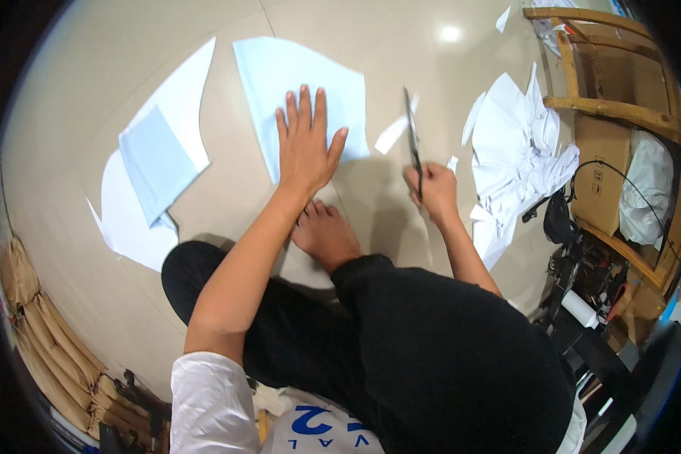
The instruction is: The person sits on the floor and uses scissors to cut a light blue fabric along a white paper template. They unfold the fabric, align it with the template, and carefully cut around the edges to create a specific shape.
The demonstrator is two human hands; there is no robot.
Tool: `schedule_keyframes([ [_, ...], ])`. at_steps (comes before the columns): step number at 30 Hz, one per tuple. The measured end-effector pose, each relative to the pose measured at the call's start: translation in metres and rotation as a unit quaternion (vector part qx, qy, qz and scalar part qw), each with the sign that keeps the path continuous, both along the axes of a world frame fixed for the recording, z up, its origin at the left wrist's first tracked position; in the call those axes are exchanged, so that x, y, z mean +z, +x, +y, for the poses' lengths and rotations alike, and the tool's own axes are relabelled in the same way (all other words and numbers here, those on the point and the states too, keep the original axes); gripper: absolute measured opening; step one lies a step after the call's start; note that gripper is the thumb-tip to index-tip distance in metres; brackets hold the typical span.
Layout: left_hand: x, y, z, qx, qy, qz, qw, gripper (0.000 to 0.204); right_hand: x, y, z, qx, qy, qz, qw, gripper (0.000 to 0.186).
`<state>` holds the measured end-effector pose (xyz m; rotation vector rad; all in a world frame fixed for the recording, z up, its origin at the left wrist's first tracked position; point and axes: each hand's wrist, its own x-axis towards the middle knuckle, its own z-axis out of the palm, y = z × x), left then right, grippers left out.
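Note:
My left hand (308, 147) lies flat with its fingers stretched out on a light blue cut piece (272, 72), which may be fabric or paper, spread on the floor. To its right, my right hand (435, 189) grips a pair of dark scissors (412, 129), whose blades point away from me. The blades look pressed together, slightly blurred. A narrow white scrap (392, 135) lies beside and partly behind them. At the left, white cut pieces (181, 98) lie under a folded light blue piece (155, 159).
A crumpled white heap (514, 144) of paper or cloth spreads on the right. Beyond it stand a wooden frame (613, 106), a cardboard box (601, 174) and a white plastic bag (647, 189). Tan gathered cloth (57, 333) hangs at the lower left. My bare foot (327, 234) rests behind my left hand.

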<state>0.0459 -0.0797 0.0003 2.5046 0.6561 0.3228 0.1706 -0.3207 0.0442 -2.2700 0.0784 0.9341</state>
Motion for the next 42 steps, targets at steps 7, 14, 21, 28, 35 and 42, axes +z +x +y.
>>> schedule_keyframes([
  [7,0.011,-0.004,0.024,0.035,0.073,-0.006,0.997,0.033,-0.013,0.015,-0.127,-0.013,-0.153,-0.229,0.961,0.053],
  [14,0.035,0.072,0.046,0.000,-0.120,-0.015,0.993,0.014,-0.003,-0.012,-0.168,-0.020,-0.145,-0.221,0.964,0.043],
  [21,0.186,0.313,0.128,-0.051,-0.271,-0.283,0.919,0.036,0.000,-0.016,-0.142,-0.034,-0.122,-0.228,0.965,0.038],
  [28,0.193,0.264,0.143,-0.189,-0.144,-0.227,0.945,0.055,0.002,-0.016,-0.157,-0.046,-0.121,-0.246,0.961,0.036],
  [35,0.050,0.006,0.197,0.127,0.088,0.009,0.988,0.046,-0.002,-0.012,-0.149,-0.056,-0.114,-0.275,0.953,0.038],
  [42,0.040,-0.118,0.179,0.217,0.151,0.160,0.951,0.038,-0.029,-0.020,-0.154,-0.081,-0.072,-0.226,0.968,0.040],
])
